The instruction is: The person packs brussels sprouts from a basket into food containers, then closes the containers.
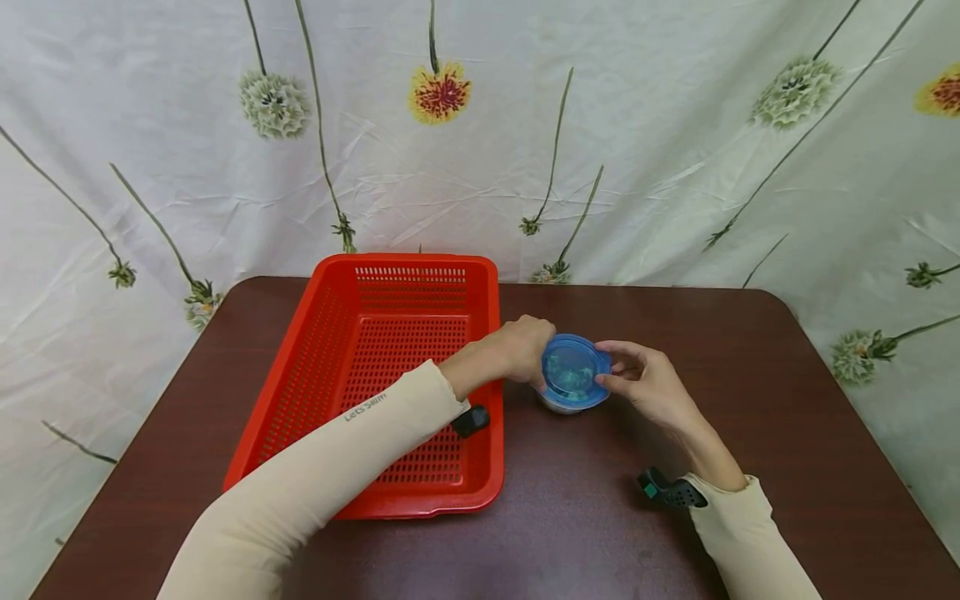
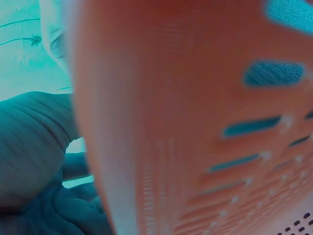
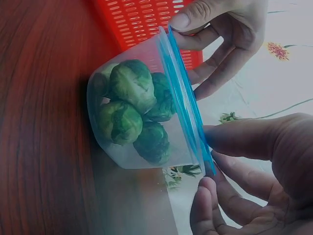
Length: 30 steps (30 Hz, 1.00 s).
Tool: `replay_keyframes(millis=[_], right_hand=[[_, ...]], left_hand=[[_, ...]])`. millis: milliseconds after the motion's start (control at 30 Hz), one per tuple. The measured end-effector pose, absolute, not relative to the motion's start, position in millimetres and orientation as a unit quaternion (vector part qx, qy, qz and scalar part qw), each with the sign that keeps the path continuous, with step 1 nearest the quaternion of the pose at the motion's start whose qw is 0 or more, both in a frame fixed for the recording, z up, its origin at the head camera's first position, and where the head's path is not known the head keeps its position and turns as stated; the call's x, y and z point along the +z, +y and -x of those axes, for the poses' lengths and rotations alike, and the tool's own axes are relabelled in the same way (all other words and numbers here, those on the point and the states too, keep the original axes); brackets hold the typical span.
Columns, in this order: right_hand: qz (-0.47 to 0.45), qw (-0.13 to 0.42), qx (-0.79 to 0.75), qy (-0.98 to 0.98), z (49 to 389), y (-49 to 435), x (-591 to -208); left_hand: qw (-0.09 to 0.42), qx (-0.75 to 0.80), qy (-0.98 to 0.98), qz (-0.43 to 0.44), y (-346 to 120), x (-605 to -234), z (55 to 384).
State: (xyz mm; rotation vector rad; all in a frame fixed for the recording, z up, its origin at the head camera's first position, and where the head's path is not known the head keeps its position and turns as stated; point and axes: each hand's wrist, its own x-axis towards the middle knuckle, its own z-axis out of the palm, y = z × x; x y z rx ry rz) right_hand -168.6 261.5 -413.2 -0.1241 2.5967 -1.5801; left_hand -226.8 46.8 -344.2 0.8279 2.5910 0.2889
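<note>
A clear plastic food container [image 3: 110, 152] with a blue lid [image 1: 576, 371] stands on the table, right of the basket. Several green Brussels sprouts [image 3: 131, 87] show through its wall in the right wrist view. My left hand [image 1: 527, 348] reaches across the basket and grips the lid's left edge, thumb at the rim. From the other side my right hand [image 1: 651, 385] pinches the lid's edge, thumb on top and fingertips at the rim. In the left wrist view the basket wall hides most of what the left hand [image 2: 36, 152] holds.
A red perforated basket [image 1: 491, 467] stands left of the container, its right wall under my left forearm. The dark brown table [image 1: 750, 375] ends at a flower-printed cloth [image 1: 660, 150] behind. A dark wrist strap [image 1: 678, 492] sits on my right wrist.
</note>
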Motion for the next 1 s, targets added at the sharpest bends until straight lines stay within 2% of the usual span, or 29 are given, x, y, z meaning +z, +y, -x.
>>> replay_keyframes(millis=[300,667,1000], right_hand=[[0.053,0.049,-0.502,0.862,168.1,262.8,-413.1],[0.097,0.093,-0.489,0.862,169.3,270.1,-411.5],[0.085,0.094,-0.506,0.853,170.3,272.1,-415.1]], left_hand=[[0.208,0.082,0.926,-0.304,47.8,-345.6,225.1],[0.203,0.078,0.931,-0.294,46.5,-345.1,223.2],[0.198,0.067,0.934,-0.290,46.9,-346.0,220.0]])
